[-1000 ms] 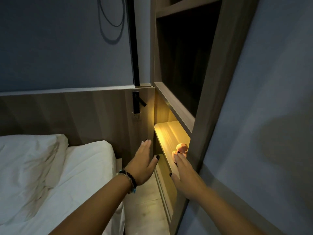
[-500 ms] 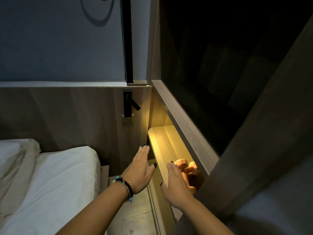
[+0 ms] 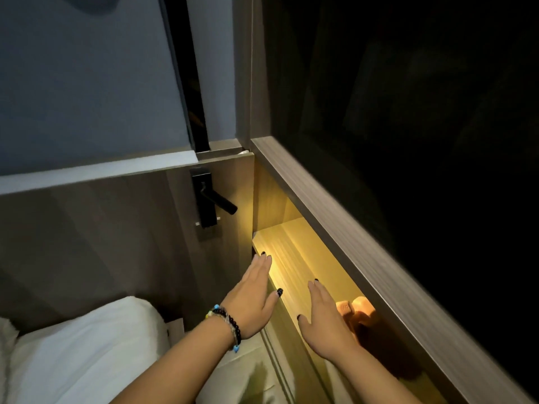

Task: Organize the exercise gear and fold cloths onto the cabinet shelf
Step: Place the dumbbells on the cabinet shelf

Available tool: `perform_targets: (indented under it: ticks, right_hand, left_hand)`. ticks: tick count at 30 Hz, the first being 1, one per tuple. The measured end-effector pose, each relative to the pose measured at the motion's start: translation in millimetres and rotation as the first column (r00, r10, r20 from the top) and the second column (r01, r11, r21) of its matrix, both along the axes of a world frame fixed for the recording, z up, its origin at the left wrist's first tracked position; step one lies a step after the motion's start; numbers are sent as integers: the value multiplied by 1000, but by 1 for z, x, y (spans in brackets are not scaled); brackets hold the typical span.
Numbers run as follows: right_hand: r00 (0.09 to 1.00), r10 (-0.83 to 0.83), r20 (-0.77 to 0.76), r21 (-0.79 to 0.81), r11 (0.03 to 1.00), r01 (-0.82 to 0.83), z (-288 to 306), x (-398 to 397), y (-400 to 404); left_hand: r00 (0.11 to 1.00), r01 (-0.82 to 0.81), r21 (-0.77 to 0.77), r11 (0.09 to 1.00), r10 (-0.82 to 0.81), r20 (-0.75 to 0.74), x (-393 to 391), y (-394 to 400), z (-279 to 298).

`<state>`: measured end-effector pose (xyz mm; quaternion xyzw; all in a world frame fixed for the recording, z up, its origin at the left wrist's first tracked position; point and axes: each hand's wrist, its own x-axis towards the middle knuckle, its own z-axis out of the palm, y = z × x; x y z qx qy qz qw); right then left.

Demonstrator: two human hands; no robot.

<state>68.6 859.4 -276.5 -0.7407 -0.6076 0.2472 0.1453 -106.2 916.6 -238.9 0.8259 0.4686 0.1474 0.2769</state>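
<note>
Currently both hands are flat and hold nothing: left hand [image 3: 250, 298] at the lit cabinet shelf [image 3: 294, 258] edge, right hand [image 3: 323, 322] over it, probably steadying. Pink dumbbells [image 3: 354, 309] sit at the right hand's 3 o'clock.

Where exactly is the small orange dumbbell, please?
The small orange dumbbell lies on the lit wooden shelf, lower right of the head view, just right of the right hand.

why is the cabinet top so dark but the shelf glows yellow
Head view: warm light seemingly from under the wooden ledge floods the lit wooden shelf; the compartment above gets none and reads black. The small pinkish dumbbells glow softly, slightly blurred.
</note>
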Motion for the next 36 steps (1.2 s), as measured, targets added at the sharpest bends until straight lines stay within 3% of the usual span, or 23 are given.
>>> perform_targets:
  ticks: [6, 15, 22, 31, 36]
  right_hand:
    - [1000, -28, 8, -22, 999, 29, -7, -8, 43]
    - [999, 8, 43, -84, 996, -4, -17, 7, 67]
    - [988, -128, 90, -129, 982, 139, -48, 6, 73]
    - [937, -318, 147, 4, 947, 321, -107, 3, 97]
    - [856, -499, 133, 169, 863, 477, -139, -11, 89]
  left_hand:
    - [992, 120, 5, 993, -120, -32, 1, 49, -18]
    - [987, 156, -14, 988, -156, -31, 17, 99, -43]
    - [975, 220, -111, 969, -222, -5, 35, 130, -90]
    - [898, 437, -52, 898, -439, -42, 54, 180, -150]
    - [823, 567, -88, 819, -559, 99, 48, 178, -188]
